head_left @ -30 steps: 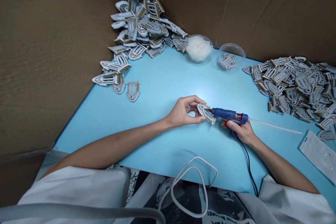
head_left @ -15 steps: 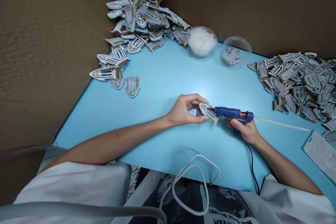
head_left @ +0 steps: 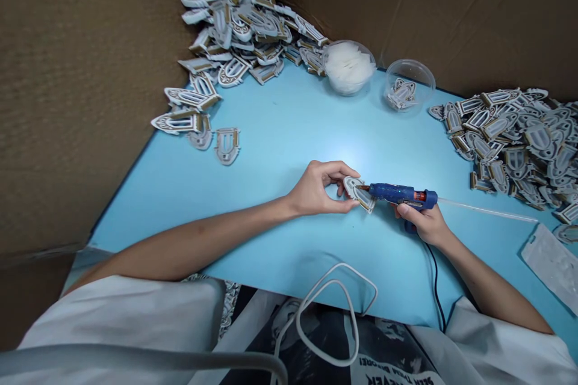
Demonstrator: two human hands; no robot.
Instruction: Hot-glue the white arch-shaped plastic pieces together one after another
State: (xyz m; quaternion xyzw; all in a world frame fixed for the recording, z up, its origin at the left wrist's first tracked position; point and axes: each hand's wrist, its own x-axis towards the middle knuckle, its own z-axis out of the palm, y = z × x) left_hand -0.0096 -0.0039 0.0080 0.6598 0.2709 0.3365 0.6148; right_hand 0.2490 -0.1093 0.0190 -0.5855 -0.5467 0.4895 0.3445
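Observation:
Between the thumb and fingers of my left hand (head_left: pixel 318 188) is a small white arched piece (head_left: pixel 360 194) with a gold-brown strip, held tilted above the blue table. My right hand (head_left: pixel 425 221) is wrapped round the handle of a blue glue gun (head_left: pixel 397 193). The gun's nozzle meets or hovers just over the face of the piece; actual contact cannot be made out. A clear glue stick (head_left: pixel 490 210) juts out from the back of the gun, and a black cord runs down from its handle.
Piles of similar pieces lie at the back left (head_left: pixel 253 24) and right (head_left: pixel 519 138). At the back stand a tub of white slips (head_left: pixel 348 67) and a clear tub (head_left: pixel 410 84) with pieces. A white cable (head_left: pixel 334 277) loops over the blue table's (head_left: pixel 280 132) front edge; a plastic packet (head_left: pixel 551 261) lies right.
The view has shifted very slightly. Both hands, the held piece and the glue gun keep nearly the same position relative to one another.

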